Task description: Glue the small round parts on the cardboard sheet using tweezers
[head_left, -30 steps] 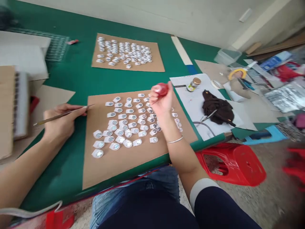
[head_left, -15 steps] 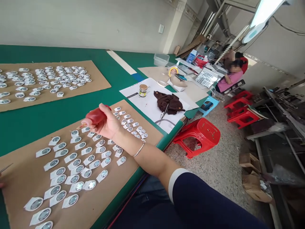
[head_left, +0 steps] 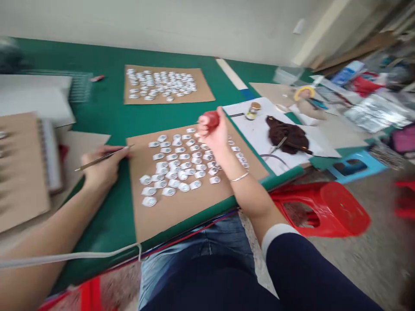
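My left hand (head_left: pixel 102 167) is closed on slim metal tweezers (head_left: pixel 97 161), held nearly level over the green tabletop at the left edge of the near cardboard sheet (head_left: pixel 168 220). A rounded red squeeze bulb (head_left: pixel 212 119) is in the closed fingers of my right hand (head_left: pixel 215 134), raised over the far side of that sheet; its tip is blurred. Several small round silvery discs on white tabs (head_left: pixel 183 187) lie in loose rows on the sheet, below and left of my right hand.
Farther back, another cardboard sheet (head_left: pixel 207 93) carries similar discs. To the right are a small jar (head_left: pixel 253 111), a dark brown cloth (head_left: pixel 288 136) with a metal tool on it, and a red stool (head_left: pixel 343 207). A white cable (head_left: pixel 97 255) crosses at lower left.
The view has swung left, bringing my left hand and its tweezers fully into sight. My right hand still holds the red bulb, now over the sheet's far right part.
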The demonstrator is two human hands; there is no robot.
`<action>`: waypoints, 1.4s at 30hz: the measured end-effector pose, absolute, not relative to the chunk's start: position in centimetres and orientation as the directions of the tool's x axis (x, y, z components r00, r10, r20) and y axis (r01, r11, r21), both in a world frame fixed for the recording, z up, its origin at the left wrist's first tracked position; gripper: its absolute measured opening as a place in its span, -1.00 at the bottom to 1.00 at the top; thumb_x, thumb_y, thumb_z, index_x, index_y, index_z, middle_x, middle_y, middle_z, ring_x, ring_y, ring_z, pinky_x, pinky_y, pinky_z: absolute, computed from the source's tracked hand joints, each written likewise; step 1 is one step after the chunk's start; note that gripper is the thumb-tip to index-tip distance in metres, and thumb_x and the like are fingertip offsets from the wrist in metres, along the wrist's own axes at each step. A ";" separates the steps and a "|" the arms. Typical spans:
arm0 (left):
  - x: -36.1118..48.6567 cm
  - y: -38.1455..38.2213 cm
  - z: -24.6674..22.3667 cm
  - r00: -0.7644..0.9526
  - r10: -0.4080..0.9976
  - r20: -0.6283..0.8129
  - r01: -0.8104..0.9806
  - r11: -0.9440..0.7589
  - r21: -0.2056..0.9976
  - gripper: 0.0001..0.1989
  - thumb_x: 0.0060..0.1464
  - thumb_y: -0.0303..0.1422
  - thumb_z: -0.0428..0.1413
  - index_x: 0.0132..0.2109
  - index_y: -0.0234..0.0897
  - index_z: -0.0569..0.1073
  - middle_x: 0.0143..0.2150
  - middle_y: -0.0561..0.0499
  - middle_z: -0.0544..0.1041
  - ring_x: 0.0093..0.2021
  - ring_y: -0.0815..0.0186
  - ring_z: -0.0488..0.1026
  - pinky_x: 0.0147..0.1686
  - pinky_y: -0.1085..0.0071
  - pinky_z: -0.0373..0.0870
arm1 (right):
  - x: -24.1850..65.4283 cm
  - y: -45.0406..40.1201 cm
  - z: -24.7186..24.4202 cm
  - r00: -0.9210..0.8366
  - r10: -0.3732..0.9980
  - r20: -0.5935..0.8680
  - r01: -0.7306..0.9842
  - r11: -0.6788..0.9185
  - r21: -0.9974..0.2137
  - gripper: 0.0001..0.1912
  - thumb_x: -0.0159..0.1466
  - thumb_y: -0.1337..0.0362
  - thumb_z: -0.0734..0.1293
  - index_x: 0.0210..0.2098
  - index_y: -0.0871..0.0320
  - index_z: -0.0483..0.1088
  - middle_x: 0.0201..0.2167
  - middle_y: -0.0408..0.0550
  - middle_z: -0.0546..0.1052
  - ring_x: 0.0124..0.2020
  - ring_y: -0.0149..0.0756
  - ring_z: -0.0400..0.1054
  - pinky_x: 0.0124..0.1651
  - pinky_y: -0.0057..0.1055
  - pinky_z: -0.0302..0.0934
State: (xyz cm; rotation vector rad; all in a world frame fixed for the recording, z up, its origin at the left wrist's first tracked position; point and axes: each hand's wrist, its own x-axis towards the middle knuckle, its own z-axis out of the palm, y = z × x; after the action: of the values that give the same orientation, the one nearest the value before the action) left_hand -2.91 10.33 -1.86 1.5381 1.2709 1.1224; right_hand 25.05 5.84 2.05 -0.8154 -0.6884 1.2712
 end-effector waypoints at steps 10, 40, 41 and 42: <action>-4.3 11.5 -4.9 -0.011 0.990 0.142 0.133 -0.139 0.981 -0.83 -0.24 -0.31 0.23 -0.43 -0.28 0.47 -0.52 0.05 0.50 -0.43 0.30 0.47 -0.32 0.36 0.44 | 26.5 5.4 2.0 0.264 0.962 0.069 -0.485 0.195 -0.852 -0.44 -0.12 -0.24 0.26 -0.49 0.16 0.19 -0.49 -0.17 0.27 -0.61 -0.62 0.01 -0.66 -0.61 -0.04; -4.3 11.0 -1.0 0.038 0.967 -0.253 -0.050 0.255 0.966 -0.86 -0.21 -0.53 0.22 -0.47 -0.43 0.38 -0.55 0.00 0.50 -0.48 0.33 0.48 -0.33 0.31 0.42 | 43.4 -2.6 -2.8 0.481 0.808 -0.340 -0.498 -0.067 -0.864 -0.52 0.02 -0.09 0.24 -0.35 0.24 0.34 -0.24 0.18 0.41 -0.05 0.08 0.33 -0.24 0.06 0.32; -4.1 10.6 -0.8 0.018 0.967 -0.255 -0.042 0.256 0.966 -0.87 -0.20 -0.53 0.21 -0.48 -0.42 0.37 -0.57 0.02 0.48 -0.50 0.36 0.47 -0.36 0.35 0.41 | 43.1 -2.8 -2.7 0.474 0.815 -0.332 -0.496 -0.064 -0.866 -0.57 0.03 -0.03 0.24 -0.34 0.23 0.35 -0.24 0.20 0.41 -0.05 0.10 0.32 -0.25 0.08 0.32; -3.9 10.2 -0.7 0.010 0.967 -0.256 -0.028 0.256 0.966 -0.88 -0.20 -0.53 0.20 -0.49 -0.41 0.37 -0.58 0.03 0.47 -0.52 0.38 0.45 -0.39 0.39 0.40 | 42.8 -3.0 -2.6 0.479 0.822 -0.310 -0.485 -0.047 -0.873 -0.61 0.02 0.00 0.25 -0.32 0.18 0.36 -0.24 0.18 0.41 -0.04 0.11 0.32 -0.27 0.08 0.32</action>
State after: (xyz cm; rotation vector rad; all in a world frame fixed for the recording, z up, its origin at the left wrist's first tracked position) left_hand -3.88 10.19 -0.69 0.9992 1.2954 1.0258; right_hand 42.79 -3.03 -2.60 -1.2069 -0.3535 1.0942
